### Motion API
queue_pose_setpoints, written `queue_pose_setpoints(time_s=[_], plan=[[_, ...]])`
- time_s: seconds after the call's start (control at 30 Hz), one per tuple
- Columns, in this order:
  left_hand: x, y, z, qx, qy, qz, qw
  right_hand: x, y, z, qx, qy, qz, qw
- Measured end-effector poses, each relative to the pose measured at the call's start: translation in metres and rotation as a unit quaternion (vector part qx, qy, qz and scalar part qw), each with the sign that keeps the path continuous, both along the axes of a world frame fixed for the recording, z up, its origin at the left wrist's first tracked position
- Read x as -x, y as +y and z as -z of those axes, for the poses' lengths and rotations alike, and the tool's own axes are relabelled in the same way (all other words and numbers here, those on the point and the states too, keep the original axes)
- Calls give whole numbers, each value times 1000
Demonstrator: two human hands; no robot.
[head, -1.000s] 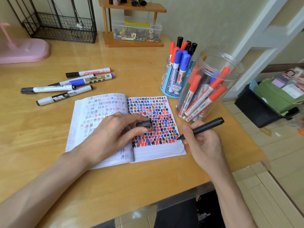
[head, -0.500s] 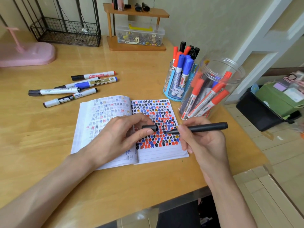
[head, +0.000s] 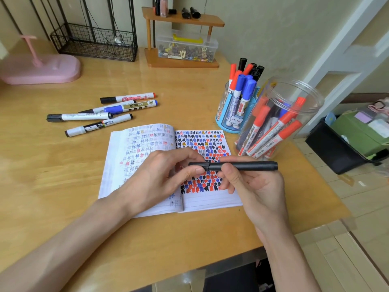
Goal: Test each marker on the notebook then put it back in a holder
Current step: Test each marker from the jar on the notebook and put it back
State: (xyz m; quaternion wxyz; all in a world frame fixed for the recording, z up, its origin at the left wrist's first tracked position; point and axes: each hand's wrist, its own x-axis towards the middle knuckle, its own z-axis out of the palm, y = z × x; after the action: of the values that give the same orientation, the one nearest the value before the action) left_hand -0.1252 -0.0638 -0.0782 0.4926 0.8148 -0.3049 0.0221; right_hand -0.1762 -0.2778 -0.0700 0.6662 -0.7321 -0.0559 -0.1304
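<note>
Now cap (head: 197, 164) touches black marker (head: 244, 166) | jar (head: 309, 91): red-capped markers (head: 273, 131)

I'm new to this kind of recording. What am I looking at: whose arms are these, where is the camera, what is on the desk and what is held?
No machine here: a person works with bare hands, and every picture comes from one camera worn on their head, looking down. The left hand appears on the left, the right hand on the right. On the table lies an open notebook full of coloured test marks. Five loose markers lie beyond it to the left; a blue holder and a clear jar of markers stand to the right. The right hand holds a black marker level above the page; the left hand pinches the cap at its tip end.
</note>
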Motion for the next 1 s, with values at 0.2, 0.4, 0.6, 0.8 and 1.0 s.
queue_pose_setpoints(time_s=[0.2,0.4,0.6,0.8,1.0], plan=[[0,2,2,-14,-32,-18,999,1,9,4,-19,-10,11,1000],[1,1,4,27,-4,-14,1000,6,18,7,-29,-22,34,999],[1,0,6,19,-16,-21,999,5,18,8,-27,-16,32,999],[-1,-4,7,-30,45,26,998,7,10,9,0,10,23,1000],[0,-20,-2,-37,59,61,996,29,-18,-4,-41,17,86,995]])
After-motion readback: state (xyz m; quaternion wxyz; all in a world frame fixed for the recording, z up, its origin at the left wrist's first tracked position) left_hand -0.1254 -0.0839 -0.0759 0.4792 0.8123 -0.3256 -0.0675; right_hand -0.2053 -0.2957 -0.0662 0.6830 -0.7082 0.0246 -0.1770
